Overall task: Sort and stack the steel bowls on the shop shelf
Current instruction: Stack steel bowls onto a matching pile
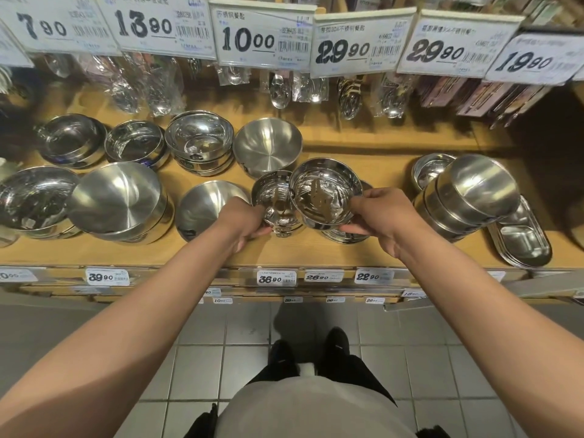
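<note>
- A person stands at a wooden shop shelf (363,147), both bare arms stretched forward over rows of steel bowls.
- The right hand (384,216) pinches a shiny small bowl (325,192) by its near rim, thumb underneath, holding it tilted and lifted above a low stack of plates or bowls (346,237) just below that hand.
- The left hand (243,221) grips a second shiny bowl (274,200) just left of the first; the two rims touch or overlap, and whether this one rests on bowls beneath it cannot be told.
- Beyond both hands sits a matte bowl (267,147) tipped toward the camera; left of the left hand lies another matte bowl (208,207).
- Further left of that hand, a large stack (121,200) and a polished bowl (34,200) are already nested, with three more polished groups behind them.
- Right of the right hand, a leaning stack of bowls (467,197) rests against oval divided trays (521,241), its top bowl tilted.
- By the look of it, the job is partway done: several piles are formed, but the two held bowls still need a home, and the leaning pile and loose matte bowls appear unsorted.
</note>
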Demonstrator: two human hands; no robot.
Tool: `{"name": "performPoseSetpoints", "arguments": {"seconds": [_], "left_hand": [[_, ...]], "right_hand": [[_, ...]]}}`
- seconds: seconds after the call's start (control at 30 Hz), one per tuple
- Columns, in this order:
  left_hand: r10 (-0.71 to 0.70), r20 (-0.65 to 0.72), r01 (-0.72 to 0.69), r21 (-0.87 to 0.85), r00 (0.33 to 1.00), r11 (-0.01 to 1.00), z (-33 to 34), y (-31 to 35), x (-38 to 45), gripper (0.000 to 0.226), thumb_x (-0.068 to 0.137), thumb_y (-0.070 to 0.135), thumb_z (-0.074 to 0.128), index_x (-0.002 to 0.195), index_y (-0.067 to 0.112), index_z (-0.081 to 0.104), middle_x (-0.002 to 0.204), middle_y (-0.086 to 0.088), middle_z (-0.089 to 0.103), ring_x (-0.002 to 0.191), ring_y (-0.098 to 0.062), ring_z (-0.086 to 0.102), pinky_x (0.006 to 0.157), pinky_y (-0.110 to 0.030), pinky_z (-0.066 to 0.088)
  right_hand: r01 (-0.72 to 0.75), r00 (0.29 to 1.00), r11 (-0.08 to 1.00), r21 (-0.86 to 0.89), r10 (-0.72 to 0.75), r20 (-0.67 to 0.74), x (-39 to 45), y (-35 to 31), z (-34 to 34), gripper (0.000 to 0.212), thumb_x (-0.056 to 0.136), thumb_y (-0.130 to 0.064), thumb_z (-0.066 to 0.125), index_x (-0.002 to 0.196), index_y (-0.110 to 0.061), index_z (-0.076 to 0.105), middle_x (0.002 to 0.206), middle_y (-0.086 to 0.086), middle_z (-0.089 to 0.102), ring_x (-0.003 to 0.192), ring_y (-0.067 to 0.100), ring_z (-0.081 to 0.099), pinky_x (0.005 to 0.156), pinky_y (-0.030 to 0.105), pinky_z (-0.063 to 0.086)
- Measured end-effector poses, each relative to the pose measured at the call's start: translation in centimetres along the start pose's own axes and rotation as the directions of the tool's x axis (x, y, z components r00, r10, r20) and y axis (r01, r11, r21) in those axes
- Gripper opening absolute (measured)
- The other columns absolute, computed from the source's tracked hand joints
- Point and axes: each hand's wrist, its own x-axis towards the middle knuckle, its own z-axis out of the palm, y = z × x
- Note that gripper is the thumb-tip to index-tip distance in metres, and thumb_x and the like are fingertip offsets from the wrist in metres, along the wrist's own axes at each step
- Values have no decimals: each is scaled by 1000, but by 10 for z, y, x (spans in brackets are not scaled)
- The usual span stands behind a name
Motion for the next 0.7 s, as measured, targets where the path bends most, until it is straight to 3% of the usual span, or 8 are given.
{"name": "performPoseSetpoints", "arguments": {"seconds": [0.1, 0.17, 0.23, 0.3, 0.37, 0.47, 0.57, 0.7], "left_hand": [[-6, -13, 6, -5, 1000, 1000, 1, 4, -7, 15, 99, 10, 60, 97, -4, 57, 102, -23, 71, 74, -26, 75, 84, -43, 62], [89, -91, -56, 310, 992, 949, -2, 5, -14, 32, 98, 25, 60, 108, -6, 58, 105, -18, 70, 91, -31, 71, 81, -39, 58], [359, -181, -174, 626, 916, 760, -8, 11, -29, 46, 94, 45, 59, 116, 5, 56, 105, -8, 67, 98, -30, 63, 75, -31, 45], [498, -125, -344, 580, 858, 738, -7, 19, -52, 48, 83, 65, 57, 103, 22, 53, 96, 6, 65, 86, -18, 62, 64, -27, 43], [365, -11, -343, 319, 931, 884, 3, 29, -71, 63, 68, 77, 59, 105, 27, 54, 100, 8, 65, 84, -13, 67, 69, -34, 57], [311, 68, -317, 296, 948, 901, 12, 34, -74, 62, 71, 50, 74, 123, 20, 55, 111, 0, 67, 86, -22, 74, 76, -44, 63], [294, 61, -301, 165, 954, 939, -2, 45, -62, 18, 87, 10, 71, 103, 14, 64, 104, -12, 72, 69, -19, 74, 58, -29, 61], [314, 219, -356, 196, 924, 913, -27, 64, -56, 17, 88, 2, 68, 92, 18, 73, 88, -2, 76, 65, -8, 73, 53, -19, 56]], "right_hand": [[4, 1000, 1000, -7, -4, -6, -2, 0, 1, 5, 92, 0, 66, 96, 1, 64, 104, 21, 71, 66, 24, 76, 55, 26, 62], [5, 1000, 1000, -5, -5, -5, -4, -1, 1, 4, 92, -1, 66, 96, 1, 65, 105, 21, 71, 67, 24, 76, 53, 24, 61], [11, 1000, 1000, -3, -11, -1, -6, -2, 2, 3, 92, -1, 67, 95, 0, 66, 104, 21, 72, 67, 24, 76, 53, 23, 60], [10, 1000, 1000, 10, -10, 3, -9, -5, 3, 5, 92, -1, 67, 97, 0, 66, 102, 20, 73, 68, 25, 76, 53, 23, 60], [3, 1000, 999, 41, -4, 5, -13, -8, 8, 11, 91, 0, 67, 102, 2, 65, 100, 20, 73, 70, 27, 77, 53, 23, 60], [11, 998, 997, 74, -16, 60, -20, -14, 14, 15, 91, -1, 66, 105, 3, 64, 100, 20, 72, 73, 26, 76, 52, 23, 59], [4, 984, 1000, -14, -1, 180, -25, -23, 9, 29, 92, -20, 68, 113, -1, 62, 89, 15, 61, 70, 20, 61, 54, 26, 59], [56, 984, 984, -166, -26, 179, -21, -39, -3, 41, 91, -36, 68, 123, -13, 58, 109, 9, 62, 83, 23, 67, 77, 48, 64]]}}
